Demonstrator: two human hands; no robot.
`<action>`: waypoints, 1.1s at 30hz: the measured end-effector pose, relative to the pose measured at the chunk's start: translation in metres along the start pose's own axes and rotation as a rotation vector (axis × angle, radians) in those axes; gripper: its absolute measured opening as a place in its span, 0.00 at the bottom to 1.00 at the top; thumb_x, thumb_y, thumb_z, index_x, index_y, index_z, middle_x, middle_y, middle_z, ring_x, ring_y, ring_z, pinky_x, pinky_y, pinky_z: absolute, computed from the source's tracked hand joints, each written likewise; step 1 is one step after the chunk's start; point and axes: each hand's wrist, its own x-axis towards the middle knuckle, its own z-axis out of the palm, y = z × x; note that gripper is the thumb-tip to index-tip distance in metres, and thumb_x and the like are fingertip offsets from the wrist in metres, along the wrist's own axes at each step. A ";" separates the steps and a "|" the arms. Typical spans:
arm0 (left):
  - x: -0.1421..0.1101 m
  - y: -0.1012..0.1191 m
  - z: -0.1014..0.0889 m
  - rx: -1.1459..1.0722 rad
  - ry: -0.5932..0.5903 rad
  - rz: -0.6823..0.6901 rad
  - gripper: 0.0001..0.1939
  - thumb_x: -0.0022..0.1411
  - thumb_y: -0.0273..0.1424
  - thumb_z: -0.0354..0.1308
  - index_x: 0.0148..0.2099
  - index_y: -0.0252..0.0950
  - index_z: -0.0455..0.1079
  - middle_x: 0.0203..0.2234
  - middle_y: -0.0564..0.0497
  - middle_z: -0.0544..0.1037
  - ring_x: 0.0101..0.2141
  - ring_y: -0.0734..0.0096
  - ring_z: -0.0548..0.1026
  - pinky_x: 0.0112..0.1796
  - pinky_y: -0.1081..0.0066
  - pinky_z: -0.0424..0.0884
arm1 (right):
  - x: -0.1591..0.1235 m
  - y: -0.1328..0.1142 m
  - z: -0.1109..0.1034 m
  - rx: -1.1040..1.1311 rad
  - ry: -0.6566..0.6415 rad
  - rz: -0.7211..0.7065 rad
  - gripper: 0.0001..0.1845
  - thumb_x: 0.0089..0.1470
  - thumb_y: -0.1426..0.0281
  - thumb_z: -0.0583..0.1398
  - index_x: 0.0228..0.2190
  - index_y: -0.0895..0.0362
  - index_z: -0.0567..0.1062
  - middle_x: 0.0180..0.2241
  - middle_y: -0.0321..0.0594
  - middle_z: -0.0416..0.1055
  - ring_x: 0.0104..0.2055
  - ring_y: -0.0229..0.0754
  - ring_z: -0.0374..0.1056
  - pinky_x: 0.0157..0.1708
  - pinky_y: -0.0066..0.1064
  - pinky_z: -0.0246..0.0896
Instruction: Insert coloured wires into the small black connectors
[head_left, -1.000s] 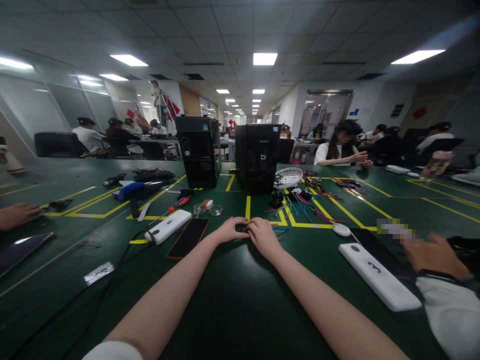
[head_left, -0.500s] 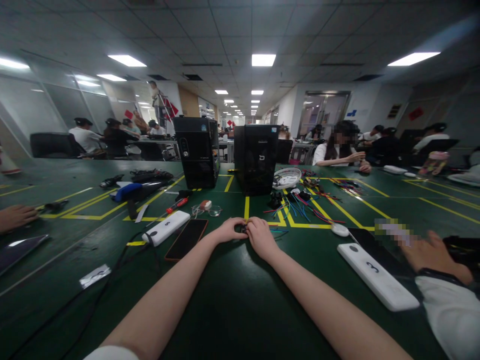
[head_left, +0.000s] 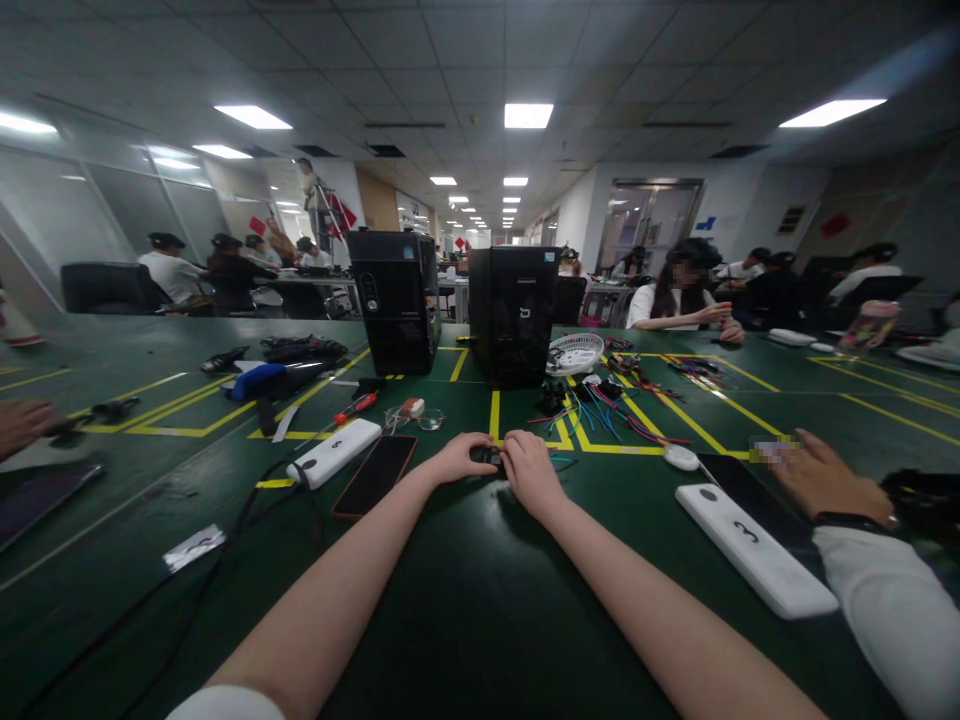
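In the middle of the green table, my left hand (head_left: 461,458) and my right hand (head_left: 531,470) meet over a small dark part (head_left: 491,461). The fingers of both hands are closed around it, and they cover most of it, so its kind cannot be made out. Thin teal wires (head_left: 564,460) stick out just past my right hand. Left of my left hand lies a phone (head_left: 376,478) with its dark screen up. Beyond my right hand is a bundle of coloured wires (head_left: 600,408) with black connectors.
Two black computer towers (head_left: 394,305) (head_left: 517,315) stand ahead. White numbered power banks (head_left: 335,452) (head_left: 754,550), glasses (head_left: 427,418), a red screwdriver (head_left: 355,408) and a white basket (head_left: 576,353) lie around. A co-worker's hand (head_left: 832,480) reaches in from the right; another hand (head_left: 26,425) is at far left.
My right hand has shifted slightly away from my left, and more of the small dark part shows between them. The co-worker's hand on the right has moved up and left.
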 end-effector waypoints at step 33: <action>0.002 -0.012 0.004 -0.054 -0.028 -0.031 0.25 0.47 0.38 0.63 0.47 0.35 0.69 0.46 0.44 0.71 0.48 0.59 0.67 0.51 0.62 0.60 | -0.001 0.023 0.009 -0.088 -0.091 0.018 0.04 0.54 0.75 0.52 0.30 0.58 0.66 0.32 0.42 0.64 0.35 0.41 0.57 0.35 0.31 0.53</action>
